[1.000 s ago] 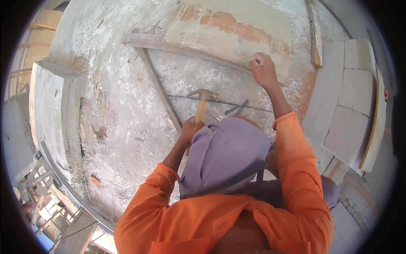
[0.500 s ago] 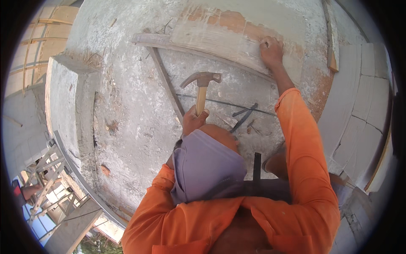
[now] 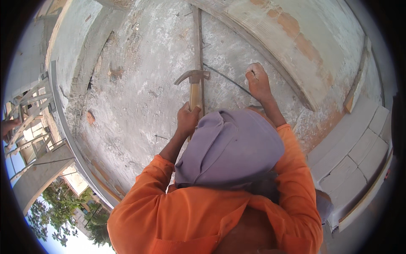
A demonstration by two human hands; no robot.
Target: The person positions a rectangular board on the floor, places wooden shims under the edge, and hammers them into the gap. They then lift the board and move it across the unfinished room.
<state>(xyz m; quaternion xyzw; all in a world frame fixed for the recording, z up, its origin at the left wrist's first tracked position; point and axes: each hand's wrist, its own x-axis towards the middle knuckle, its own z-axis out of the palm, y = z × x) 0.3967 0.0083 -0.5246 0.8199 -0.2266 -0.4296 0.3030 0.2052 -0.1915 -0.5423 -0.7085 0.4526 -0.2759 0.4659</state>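
Observation:
My left hand [image 3: 188,120] is shut on the wooden handle of a claw hammer [image 3: 193,77], whose metal head is held up over a rough grey concrete surface [image 3: 139,93]. My right hand [image 3: 259,82] rests as a fist on the concrete, at the end of a thin dark wire [image 3: 224,77]. I cannot see whether anything small sits between its fingers. A narrow wooden batten [image 3: 197,38] lies under the hammer. A purple head cloth [image 3: 230,148] and orange sleeves [image 3: 296,169] fill the lower middle of the view.
A long curved wooden plank [image 3: 270,46] runs across the concrete beyond my right hand. White blocks [image 3: 359,156] are laid at the right. The slab's edge [image 3: 69,139] drops off at the left, with wooden scaffolding [image 3: 29,114] and trees [image 3: 55,207] below.
The view has swung and come closer to the concrete. My right hand left the curved plank and now sits by the wire. The hammer stays raised in my left hand.

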